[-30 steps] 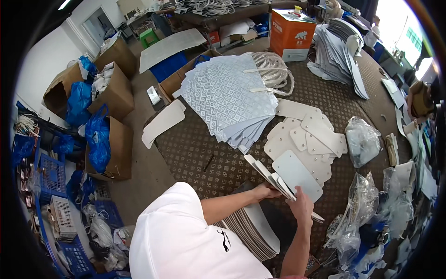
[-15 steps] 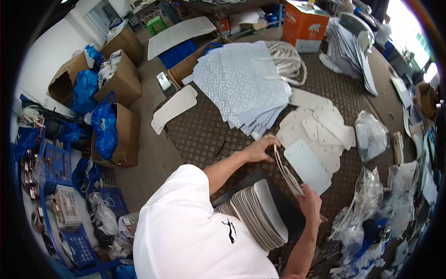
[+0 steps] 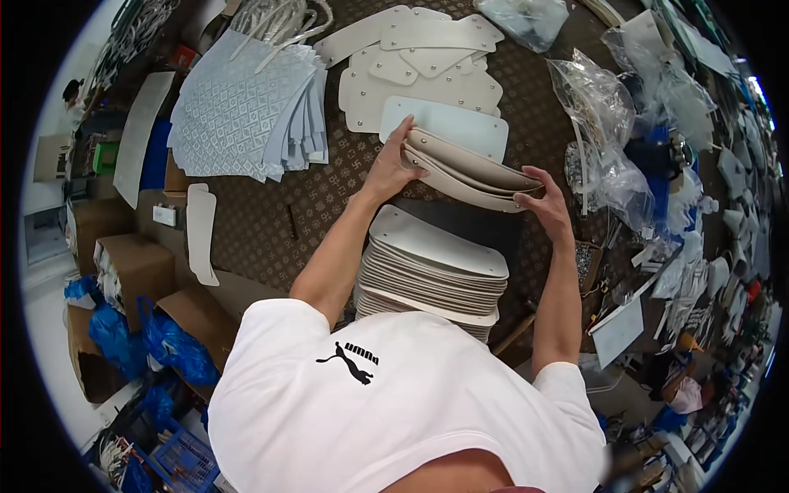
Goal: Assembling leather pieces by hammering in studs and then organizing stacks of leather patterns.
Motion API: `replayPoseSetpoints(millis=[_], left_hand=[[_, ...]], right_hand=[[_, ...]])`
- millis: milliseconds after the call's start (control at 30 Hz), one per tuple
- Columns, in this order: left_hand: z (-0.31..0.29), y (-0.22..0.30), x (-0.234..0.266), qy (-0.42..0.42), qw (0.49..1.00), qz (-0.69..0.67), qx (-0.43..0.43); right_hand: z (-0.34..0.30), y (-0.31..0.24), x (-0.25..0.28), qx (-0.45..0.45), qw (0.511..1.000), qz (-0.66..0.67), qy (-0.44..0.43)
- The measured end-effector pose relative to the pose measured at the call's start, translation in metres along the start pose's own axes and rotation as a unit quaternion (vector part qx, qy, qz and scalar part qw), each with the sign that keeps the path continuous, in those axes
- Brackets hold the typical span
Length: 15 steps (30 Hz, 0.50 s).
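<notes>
Between my hands is a small bunch of beige rounded-corner panels [image 3: 468, 175], bowed and partly fanned apart, with metal rivets near their ends. My left hand [image 3: 389, 168] grips the left end, thumb in front and fingers behind. At the right end, my right hand [image 3: 549, 204] pinches the corners. Just below the bunch stands a tall stack of similar panels [image 3: 436, 283], close to my chest, its top one pale and riveted. Behind the bunch lies a pale bluish panel [image 3: 460, 123], partly covered by it. Beyond that spreads a loose heap of riveted panels [image 3: 419, 78].
Patterned grey-blue sheets [image 3: 246, 107] lie fanned at the far left, with white cord handles [image 3: 288, 20] behind. Two loose panels [image 3: 200, 234] rest near the table's left edge. Clear plastic bags [image 3: 596, 123] and offcuts crowd the right side. Cardboard boxes [image 3: 140, 267] stand on the floor at left.
My view has turned, so the table sits differently in the picture. The held panels, upright and edge-on before, are now tilted and spread apart, gripped at both ends.
</notes>
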<state>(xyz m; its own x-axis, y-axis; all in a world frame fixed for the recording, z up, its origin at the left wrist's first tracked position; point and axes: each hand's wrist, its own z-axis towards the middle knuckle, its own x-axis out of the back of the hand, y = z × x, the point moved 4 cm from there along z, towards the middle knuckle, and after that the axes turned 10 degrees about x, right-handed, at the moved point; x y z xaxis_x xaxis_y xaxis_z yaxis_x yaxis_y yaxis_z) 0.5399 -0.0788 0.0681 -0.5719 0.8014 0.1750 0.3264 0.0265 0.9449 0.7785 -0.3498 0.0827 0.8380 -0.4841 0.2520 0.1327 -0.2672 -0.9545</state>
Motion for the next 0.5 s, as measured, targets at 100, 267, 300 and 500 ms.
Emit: replayPoseSetpoints(millis=[100, 267, 300, 500], left_hand=[[0.001, 0.000, -0.012, 0.007, 0.998, 0.058, -0.025], [0.005, -0.018, -0.018, -0.019, 1.000, 0.020, -0.005], [0.004, -0.022, -0.016, -0.048, 0.999, 0.012, 0.017], [-0.024, -0.032, 0.005, -0.124, 0.986, 0.098, 0.055]], right_hand=[[-0.010, 0.021, -0.002, 0.035, 0.993, 0.044, 0.107], [-0.020, 0.007, -0.036, 0.136, 0.977, 0.042, 0.159], [-0.022, 0.016, -0.029, 0.128, 0.978, 0.046, 0.160], [-0.059, 0.028, -0.022, -0.015, 0.997, -0.040, -0.068]])
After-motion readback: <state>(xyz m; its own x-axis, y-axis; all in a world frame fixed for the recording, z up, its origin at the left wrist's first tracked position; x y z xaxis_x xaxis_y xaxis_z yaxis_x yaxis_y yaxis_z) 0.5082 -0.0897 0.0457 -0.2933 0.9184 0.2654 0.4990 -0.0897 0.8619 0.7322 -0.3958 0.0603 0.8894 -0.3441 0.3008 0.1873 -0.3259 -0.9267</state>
